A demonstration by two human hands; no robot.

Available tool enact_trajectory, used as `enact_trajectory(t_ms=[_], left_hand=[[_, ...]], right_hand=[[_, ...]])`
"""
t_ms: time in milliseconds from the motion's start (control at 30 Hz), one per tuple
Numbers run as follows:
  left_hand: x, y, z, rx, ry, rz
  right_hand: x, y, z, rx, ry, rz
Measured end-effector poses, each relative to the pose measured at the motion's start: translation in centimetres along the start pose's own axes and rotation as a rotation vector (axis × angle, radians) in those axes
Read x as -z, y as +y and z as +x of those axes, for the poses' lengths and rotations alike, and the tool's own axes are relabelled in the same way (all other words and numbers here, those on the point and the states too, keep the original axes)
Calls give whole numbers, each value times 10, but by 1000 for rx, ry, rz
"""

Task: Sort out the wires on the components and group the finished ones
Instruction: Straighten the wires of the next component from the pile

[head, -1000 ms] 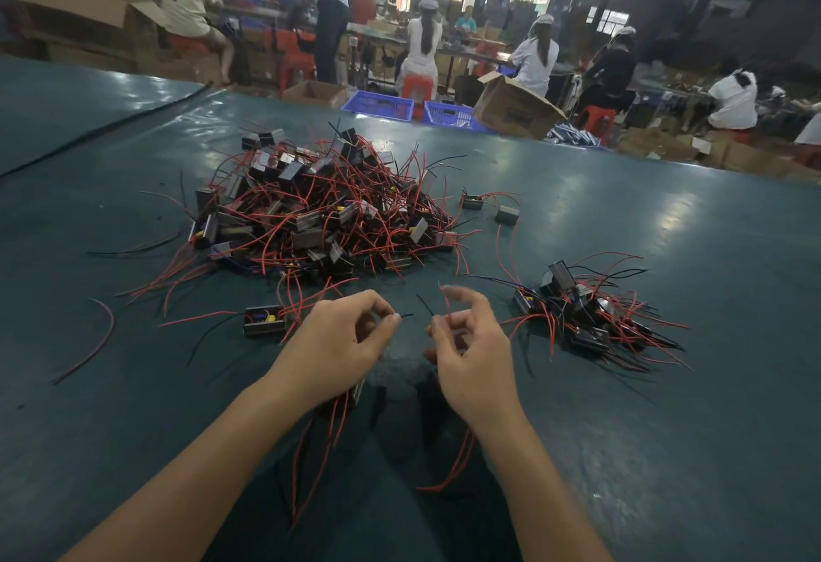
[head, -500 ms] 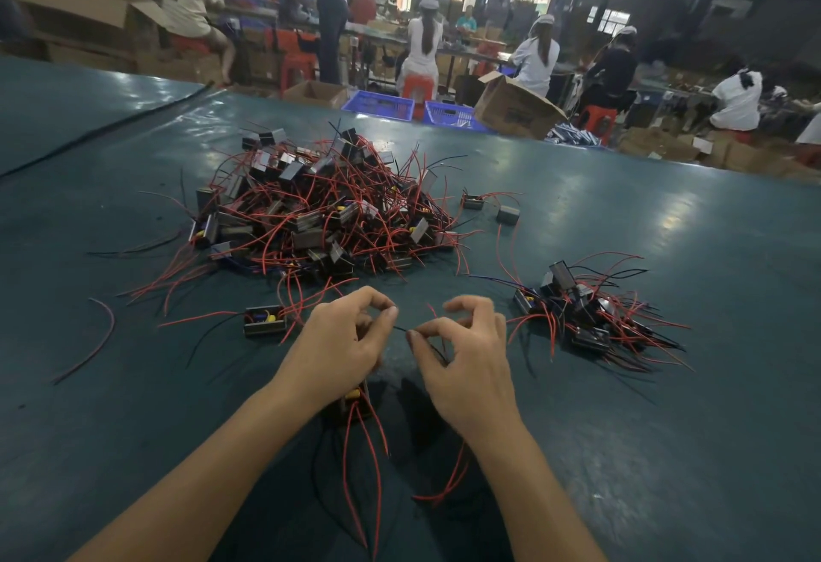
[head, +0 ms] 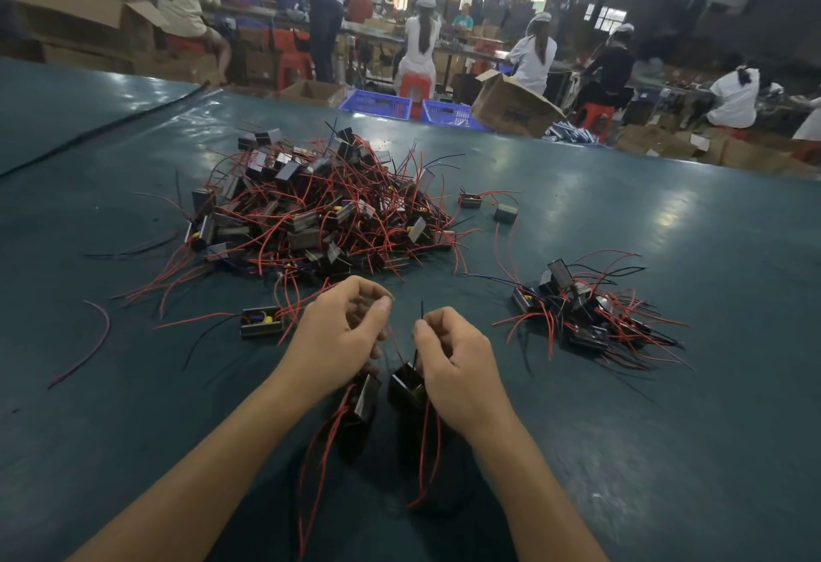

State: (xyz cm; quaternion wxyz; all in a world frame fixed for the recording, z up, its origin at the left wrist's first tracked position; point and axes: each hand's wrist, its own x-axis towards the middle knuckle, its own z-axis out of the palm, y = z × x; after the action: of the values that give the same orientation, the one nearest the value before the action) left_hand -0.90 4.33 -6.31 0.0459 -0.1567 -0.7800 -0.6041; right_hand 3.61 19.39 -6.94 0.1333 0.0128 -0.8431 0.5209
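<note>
The task looks mostly undone. The big tangled pile (head: pixel 320 215) fills mid-tabletop, and the small, seemingly finished group (head: pixel 586 317) lies toward the right edge. Nearer the near edge, the right hand (head: pixel 457 357) pinches a component's (head: pixel 406 383) black wire (head: pixel 421 317). The left hand's (head: pixel 342 335) grip seems to pinch a red wire (head: pixel 393 339).

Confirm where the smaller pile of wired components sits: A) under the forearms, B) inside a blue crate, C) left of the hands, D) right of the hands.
D: the smaller pile lies to the right of the right hand, while the big tangled pile sits ahead, to the left.
</note>
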Motion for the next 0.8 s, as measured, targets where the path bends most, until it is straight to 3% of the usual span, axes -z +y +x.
enact_trajectory(t_ms=[133, 367, 533, 800], left_hand=[[-2, 2, -3, -121, -4, 111], [-2, 6, -6, -125, -4, 73], [-4, 8, -7, -42, 48, -48], [-6, 11, -7, 121, -9, -242]], right_hand=[[-3, 0, -1, 52, -10, -24], [-3, -2, -1, 72, 4, 108], [-5, -3, -1, 63, 48, 128], [-3, -4, -2, 26, 91, 268]])
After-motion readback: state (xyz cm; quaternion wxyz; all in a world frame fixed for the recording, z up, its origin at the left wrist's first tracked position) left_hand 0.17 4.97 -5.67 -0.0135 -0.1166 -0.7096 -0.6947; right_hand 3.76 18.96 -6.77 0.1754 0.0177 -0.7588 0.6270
